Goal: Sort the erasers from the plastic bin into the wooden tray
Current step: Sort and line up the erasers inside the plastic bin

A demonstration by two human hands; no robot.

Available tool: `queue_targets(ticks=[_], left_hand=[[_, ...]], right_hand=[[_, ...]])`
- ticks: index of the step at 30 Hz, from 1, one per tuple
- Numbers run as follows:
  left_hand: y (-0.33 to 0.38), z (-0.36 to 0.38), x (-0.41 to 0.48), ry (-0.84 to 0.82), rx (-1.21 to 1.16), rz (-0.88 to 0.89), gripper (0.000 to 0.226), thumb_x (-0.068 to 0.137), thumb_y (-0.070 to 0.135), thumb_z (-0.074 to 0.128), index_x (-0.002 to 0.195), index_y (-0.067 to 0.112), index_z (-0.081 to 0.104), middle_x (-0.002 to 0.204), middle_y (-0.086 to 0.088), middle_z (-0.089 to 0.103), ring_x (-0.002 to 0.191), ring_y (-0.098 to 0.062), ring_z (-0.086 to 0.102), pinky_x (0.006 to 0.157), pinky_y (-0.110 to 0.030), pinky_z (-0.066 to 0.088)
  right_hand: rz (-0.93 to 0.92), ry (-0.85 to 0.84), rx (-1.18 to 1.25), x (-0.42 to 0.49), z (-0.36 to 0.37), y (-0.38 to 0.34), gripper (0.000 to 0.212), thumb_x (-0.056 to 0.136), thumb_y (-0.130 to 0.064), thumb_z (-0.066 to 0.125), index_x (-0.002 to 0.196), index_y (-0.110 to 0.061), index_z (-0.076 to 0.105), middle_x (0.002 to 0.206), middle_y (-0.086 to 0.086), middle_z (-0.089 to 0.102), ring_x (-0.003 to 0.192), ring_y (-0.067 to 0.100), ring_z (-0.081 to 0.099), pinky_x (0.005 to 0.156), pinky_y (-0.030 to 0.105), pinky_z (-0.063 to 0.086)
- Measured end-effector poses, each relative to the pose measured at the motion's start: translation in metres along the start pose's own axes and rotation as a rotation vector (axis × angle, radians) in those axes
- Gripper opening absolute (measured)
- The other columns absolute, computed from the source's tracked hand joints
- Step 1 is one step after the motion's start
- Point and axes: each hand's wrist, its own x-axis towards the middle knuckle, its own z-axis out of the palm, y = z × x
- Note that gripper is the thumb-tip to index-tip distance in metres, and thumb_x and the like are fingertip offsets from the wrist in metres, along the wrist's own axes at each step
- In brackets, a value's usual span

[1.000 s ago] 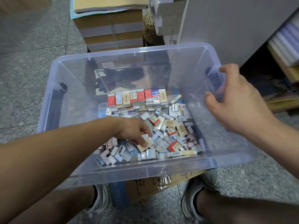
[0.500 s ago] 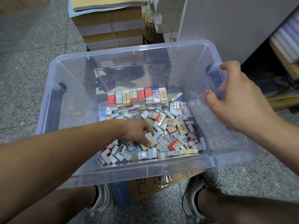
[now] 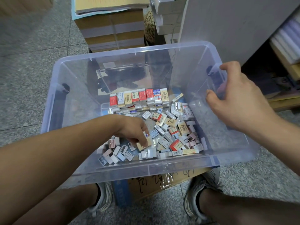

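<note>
Head camera looks down into a clear plastic bin (image 3: pixel 134 51) that sits on a cardboard box (image 3: pixel 162 182) on the gray floor (image 3: pixel 32 78). The erasers (image 3: pixel 170 125) lie inside the bin in a loose heap that spreads over its bottom from 7 o'clock round to 3 o'clock. A neat row of erasers (image 3: pixel 139 97) stands on end at 12 o'clock, with red, white and tan labels facing up.

The left hand (image 3: pixel 134 132) reaches in from 8 o'clock, down to the bottom of the bin. Its grip is pinched on one tan eraser (image 3: pixel 142 145) at the 6 o'clock side of the heap, fingers curled on top of it. The eraser is down among the others.

The right hand (image 3: pixel 240 101) is at the 3 o'clock side of the bin. Its grip is clamped on the bin's wall: the thumb is inside and the fingers hook over the rim.

Two gray shoes show at 6 o'clock, a left shoe (image 3: pixel 103 197) and a right shoe (image 3: pixel 199 189), one on each side of the cardboard box. A stack of brown boxes (image 3: pixel 113 30) stands at 12 o'clock, past the bin, and a white cabinet (image 3: pixel 227 21) stands at 1 o'clock.
</note>
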Motion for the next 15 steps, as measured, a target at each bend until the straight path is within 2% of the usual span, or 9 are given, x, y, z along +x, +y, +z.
queue_targets(ticks=[2,5,7,11,13,15], left_hand=[[-0.0029,-0.0011,-0.0022,-0.05,-0.035,-0.014,0.033,0.089,-0.004,0.071,0.121,-0.003,0.065,0.109,-0.017,0.075,0.079,-0.018,0.073,0.06,-0.02,0.057],[-0.0071,-0.0063,-0.0033,-0.094,-0.074,-0.023,0.037,0.091,-0.006,0.067,0.127,0.003,0.064,0.107,-0.014,0.074,0.084,-0.021,0.073,0.065,-0.023,0.058],[-0.0077,-0.0101,-0.003,-0.11,-0.086,-0.027,0.041,0.092,-0.006,0.065,0.131,0.008,0.063,0.104,-0.011,0.071,0.081,-0.019,0.07,0.067,-0.024,0.058],[-0.0049,-0.0047,-0.0018,-0.149,0.081,-0.01,0.051,0.094,0.003,0.067,0.141,0.015,0.052,0.1,-0.006,0.066,0.071,-0.012,0.062,0.063,-0.021,0.054],[-0.0054,-0.0025,0.0017,-0.157,0.144,-0.009,0.048,0.093,0.008,0.071,0.137,0.005,0.053,0.112,-0.019,0.07,0.085,-0.02,0.065,0.073,-0.028,0.058],[-0.0086,-0.0035,0.0048,-0.154,0.141,-0.024,0.042,0.092,0.006,0.071,0.13,-0.004,0.056,0.124,-0.026,0.066,0.092,-0.025,0.065,0.073,-0.03,0.058]], right_hand=[[0.003,-0.005,0.006,-0.0003,0.0,0.0008,0.059,0.092,-0.039,0.059,0.14,-0.021,0.03,0.118,0.01,0.06,0.101,0.035,0.058,0.076,0.038,0.038],[0.001,-0.007,0.012,-0.0002,-0.0003,0.001,0.059,0.092,-0.04,0.059,0.14,-0.021,0.03,0.119,0.01,0.061,0.1,0.032,0.057,0.076,0.038,0.037],[-0.003,-0.008,0.016,-0.0008,-0.0003,0.0005,0.059,0.091,-0.04,0.059,0.14,-0.021,0.03,0.119,0.01,0.061,0.098,0.031,0.056,0.076,0.038,0.037],[0.002,-0.008,0.02,-0.0013,-0.0003,0.0,0.061,0.089,-0.042,0.057,0.139,-0.021,0.031,0.121,0.01,0.061,0.103,0.035,0.058,0.077,0.039,0.038],[0.003,-0.005,0.016,-0.0015,-0.0005,0.0001,0.059,0.089,-0.041,0.057,0.138,-0.021,0.031,0.121,0.009,0.061,0.104,0.036,0.058,0.077,0.039,0.037],[0.005,-0.007,0.019,-0.0012,-0.0006,-0.0005,0.059,0.09,-0.04,0.058,0.138,-0.021,0.031,0.121,0.009,0.061,0.104,0.035,0.057,0.077,0.037,0.036]])
